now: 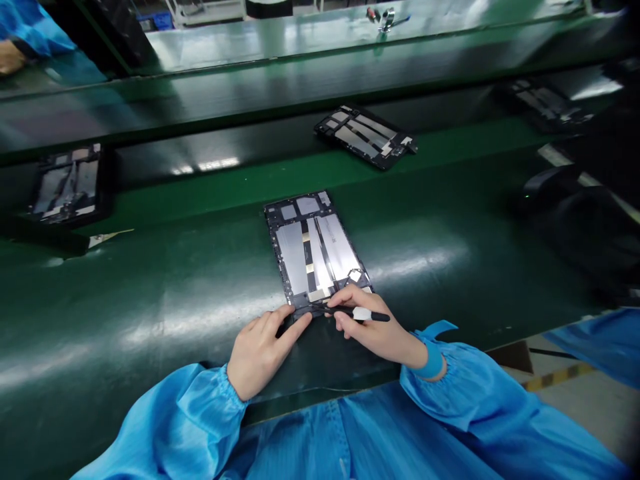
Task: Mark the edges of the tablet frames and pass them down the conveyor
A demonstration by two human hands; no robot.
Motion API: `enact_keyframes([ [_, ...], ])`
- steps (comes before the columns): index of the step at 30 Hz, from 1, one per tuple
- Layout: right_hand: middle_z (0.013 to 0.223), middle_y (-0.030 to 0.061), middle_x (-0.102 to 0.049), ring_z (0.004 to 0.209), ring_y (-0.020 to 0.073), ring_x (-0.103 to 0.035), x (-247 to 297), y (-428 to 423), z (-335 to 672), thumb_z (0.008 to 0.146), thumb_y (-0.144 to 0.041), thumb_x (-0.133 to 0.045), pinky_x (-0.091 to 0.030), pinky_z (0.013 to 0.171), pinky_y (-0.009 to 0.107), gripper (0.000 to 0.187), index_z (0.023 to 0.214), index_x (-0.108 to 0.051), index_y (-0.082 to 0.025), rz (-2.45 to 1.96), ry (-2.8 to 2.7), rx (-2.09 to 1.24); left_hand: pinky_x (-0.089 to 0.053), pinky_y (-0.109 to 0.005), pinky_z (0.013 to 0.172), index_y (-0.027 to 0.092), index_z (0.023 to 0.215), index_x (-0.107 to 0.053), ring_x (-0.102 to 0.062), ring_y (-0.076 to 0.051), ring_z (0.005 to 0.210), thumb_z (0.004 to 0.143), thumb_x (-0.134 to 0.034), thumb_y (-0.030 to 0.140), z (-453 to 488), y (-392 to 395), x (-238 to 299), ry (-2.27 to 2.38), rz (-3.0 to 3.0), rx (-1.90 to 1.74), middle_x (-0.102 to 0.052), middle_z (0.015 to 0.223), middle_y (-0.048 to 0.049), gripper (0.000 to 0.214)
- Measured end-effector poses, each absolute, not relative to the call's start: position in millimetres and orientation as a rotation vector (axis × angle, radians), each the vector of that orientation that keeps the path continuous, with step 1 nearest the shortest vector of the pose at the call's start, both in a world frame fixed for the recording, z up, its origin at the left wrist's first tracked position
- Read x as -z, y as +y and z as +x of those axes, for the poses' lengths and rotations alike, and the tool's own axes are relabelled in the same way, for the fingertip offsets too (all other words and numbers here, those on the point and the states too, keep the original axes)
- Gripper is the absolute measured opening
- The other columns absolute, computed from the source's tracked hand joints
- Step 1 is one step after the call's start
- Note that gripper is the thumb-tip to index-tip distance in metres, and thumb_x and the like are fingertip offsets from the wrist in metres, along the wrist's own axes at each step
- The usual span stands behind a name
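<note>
A tablet frame [315,247] lay face up and lengthwise on a green conveyor belt [150,293], directly ahead of both hands, its near edge under their fingers. The left hand [263,347] lay on that edge with its fingers curved and close together; whether it gripped the frame could not be told. The right hand [373,327] was closed in a pinch on a pen-like tool [367,314], black with a white band, its tip at the same edge, just beside the left fingers. A blue strap [430,360] circled the right wrist. Farther from the hands, a second frame [365,137] lay on the belt, a third [67,183] lay well left of the hands, and a fourth [545,103] lay far to the right, dim. A blue bin [155,20] stood far ahead, too distant to show its contents. The belt's near edge [320,400] ran just behind the wrists, with open belt on both sides of the hands.
</note>
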State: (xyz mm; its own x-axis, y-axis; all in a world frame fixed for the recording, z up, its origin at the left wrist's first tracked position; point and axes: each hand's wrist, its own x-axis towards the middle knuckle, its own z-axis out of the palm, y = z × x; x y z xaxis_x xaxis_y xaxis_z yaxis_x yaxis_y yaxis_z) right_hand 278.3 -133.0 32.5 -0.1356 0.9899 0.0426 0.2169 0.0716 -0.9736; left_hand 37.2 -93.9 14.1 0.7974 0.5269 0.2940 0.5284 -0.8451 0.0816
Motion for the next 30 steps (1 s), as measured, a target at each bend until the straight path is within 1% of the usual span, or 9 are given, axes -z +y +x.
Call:
enact_keyframes([
  [4,0.083,0.0042,-0.07,0.077,0.0169,-0.067,-36.6,-130.1,275.0,0.088,-0.018,-0.057,-0.055,0.07,0.029,0.007,0.092,-0.063,-0.019,-1.208,-1.635,-0.958,-0.054,-0.029,0.071,0.025,0.128,-0.057,-0.064,-0.019,0.09,0.097,-0.044,0.016,38.5,-93.0,-15.8,-0.869,-2.967,0.522,-0.062,0.116,-0.0097,0.035],
  [6,0.083,0.0043,-0.07,0.078,0.0171,-0.067,-37.4,-129.4,276.3,0.088,-0.017,-0.056,-0.055,0.07,0.029,0.008,0.091,-0.064,-0.019,-1.205,-1.653,-0.925,-0.054,-0.029,0.071,0.025,0.128,-0.057,-0.064,-0.019,0.09,0.096,-0.045,0.015,38.7,-92.7,-15.9,-0.865,-2.958,0.53,-0.063,0.115,-0.0095,0.035],
  [9,0.076,0.0024,-0.068,0.068,0.0154,-0.065,-36.7,-129.4,282.0,0.087,-0.017,-0.055,-0.052,0.062,0.026,0.009,0.087,-0.064,-0.019,-1.261,-1.636,-0.917,-0.055,-0.03,0.07,0.025,0.127,-0.058,-0.064,-0.02,0.089,0.096,-0.046,0.015,38.7,-92.4,-15.1,-0.856,-2.95,0.541,-0.063,0.115,-0.0099,0.035],
  [13,0.06,-0.0025,-0.06,0.048,0.0116,-0.056,-34.8,-130.9,291.1,0.087,-0.018,-0.055,-0.045,0.048,0.024,0.008,0.084,-0.062,-0.019,-1.399,-1.528,-0.98,-0.055,-0.031,0.068,0.025,0.127,-0.058,-0.064,-0.02,0.087,0.096,-0.045,0.015,38.4,-92.4,-13.9,-0.848,-2.953,0.539,-0.063,0.115,-0.0104,0.035],
  [18,0.062,-0.0014,-0.064,0.046,0.0108,-0.058,-33.3,-133.4,292.8,0.09,-0.02,-0.054,-0.048,0.047,0.022,0.011,0.092,-0.064,-0.017,-1.363,-1.455,-1.091,-0.055,-0.03,0.07,0.026,0.125,-0.06,-0.064,-0.018,0.086,0.096,-0.047,0.014,35.5,-91.8,-13.4,-0.847,-2.945,0.585,-0.064,0.116,-0.0095,0.034],
  [21,0.076,0.0019,-0.07,0.056,0.0111,-0.064,-34.3,-133.3,287.7,0.092,-0.02,-0.054,-0.054,0.057,0.024,0.016,0.102,-0.066,-0.017,-1.215,-1.538,-1.129,-0.054,-0.028,0.07,0.025,0.122,-0.062,-0.065,-0.017,0.085,0.095,-0.049,0.014,33.1,-90.8,-13.5,-0.82,-2.964,0.663,-0.065,0.116,-0.009,0.031],
  [25,0.098,0.0074,-0.073,0.081,0.0161,-0.07,-38.4,-130.9,280.3,0.091,-0.015,-0.055,-0.057,0.078,0.03,0.019,0.106,-0.067,-0.018,-1.056,-1.711,-1.055,-0.053,-0.027,0.07,0.024,0.119,-0.064,-0.066,-0.016,0.084,0.095,-0.051,0.015,32.7,-89.4,-13.0,-0.801,-2.957,0.716,-0.066,0.116,-0.0087,0.029],
  [27,0.099,0.0075,-0.073,0.089,0.0178,-0.07,-40.8,-129.6,278.6,0.091,-0.014,-0.055,-0.056,0.081,0.031,0.019,0.105,-0.067,-0.018,-1.042,-1.748,-1.048,-0.053,-0.027,0.07,0.024,0.118,-0.065,-0.066,-0.016,0.084,0.095,-0.052,0.015,33.3,-88.2,-12.5,-0.792,-2.952,0.728,-0.066,0.115,-0.0088,0.028],
  [30,0.096,0.0069,-0.073,0.09,0.018,-0.069,-43.2,-128.8,278.7,0.09,-0.014,-0.056,-0.056,0.08,0.03,0.017,0.103,-0.067,-0.017,-1.07,-1.757,-1.086,-0.053,-0.027,0.07,0.024,0.117,-0.065,-0.065,-0.015,0.083,0.094,-0.053,0.014,33.8,-86.1,-13.3,-0.786,-2.951,0.752,-0.067,0.113,-0.0082,0.027],
])
